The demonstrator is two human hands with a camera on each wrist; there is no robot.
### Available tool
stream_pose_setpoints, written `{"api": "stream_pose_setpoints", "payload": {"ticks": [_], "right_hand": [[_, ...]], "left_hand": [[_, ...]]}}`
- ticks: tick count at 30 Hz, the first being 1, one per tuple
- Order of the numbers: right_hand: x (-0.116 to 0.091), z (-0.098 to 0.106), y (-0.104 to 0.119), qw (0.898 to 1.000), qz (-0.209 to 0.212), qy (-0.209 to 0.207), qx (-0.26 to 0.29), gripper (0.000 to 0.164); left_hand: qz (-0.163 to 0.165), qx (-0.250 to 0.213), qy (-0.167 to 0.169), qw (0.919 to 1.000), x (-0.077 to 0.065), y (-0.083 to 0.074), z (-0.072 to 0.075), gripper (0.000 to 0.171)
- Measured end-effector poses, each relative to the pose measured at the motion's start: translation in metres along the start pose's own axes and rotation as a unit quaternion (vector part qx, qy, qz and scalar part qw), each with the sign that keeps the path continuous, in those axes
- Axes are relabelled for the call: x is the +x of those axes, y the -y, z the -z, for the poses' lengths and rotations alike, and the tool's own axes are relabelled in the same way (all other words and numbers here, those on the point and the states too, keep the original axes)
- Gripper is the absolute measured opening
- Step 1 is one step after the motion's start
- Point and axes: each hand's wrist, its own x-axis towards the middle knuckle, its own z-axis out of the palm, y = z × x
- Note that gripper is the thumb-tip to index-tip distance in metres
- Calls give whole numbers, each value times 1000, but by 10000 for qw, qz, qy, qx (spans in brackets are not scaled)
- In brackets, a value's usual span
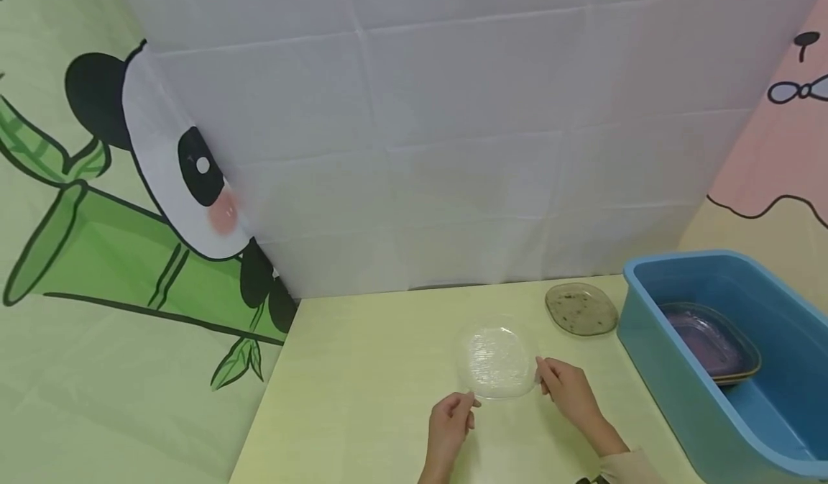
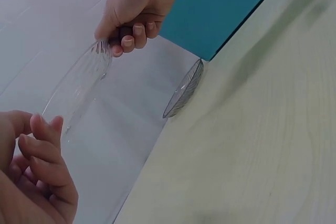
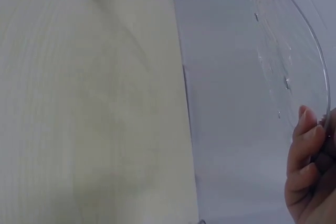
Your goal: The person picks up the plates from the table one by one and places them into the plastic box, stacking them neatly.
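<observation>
A clear glass plate [image 1: 499,362] with rounded corners is held up above the table by both hands. My left hand [image 1: 449,426] pinches its near left edge between thumb and fingers. At the right edge, my right hand [image 1: 569,390] grips the rim, thumb on one side and curled fingers on the other. In the left wrist view the plate [image 2: 79,85] is tilted and spans the gap between the hands. The right wrist view shows the plate [image 3: 296,61] nearly edge-on, with the right fingers [image 3: 304,150] at its lower end.
A greyish clear plate [image 1: 581,309] lies at the back right of the pale table [image 1: 362,383]. Beside it stands a blue plastic tub [image 1: 673,398] with purplish stacked dishes [image 1: 708,340] inside. A white cloth wall [image 1: 414,146] rises behind the table.
</observation>
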Motion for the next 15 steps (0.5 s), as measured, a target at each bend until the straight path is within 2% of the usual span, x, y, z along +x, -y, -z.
{"api": "stream_pose_setpoints", "payload": {"ticks": [3,7,11,15], "right_hand": [[2,14,2,9997,112,-194,-26,41],[5,42,9,9969,494,-575,-216,42],[5,75,18,9905,866,-979,-425,43],[1,107,28,9855,956,-1246,-643,44]], "left_hand": [[-16,106,204,9997,-1,-1,3,25],[-17,232,377,9990,0,-1,10,24],[-53,303,414,9987,0,-1,19,23],[10,286,415,9987,1,2,28,23]]}}
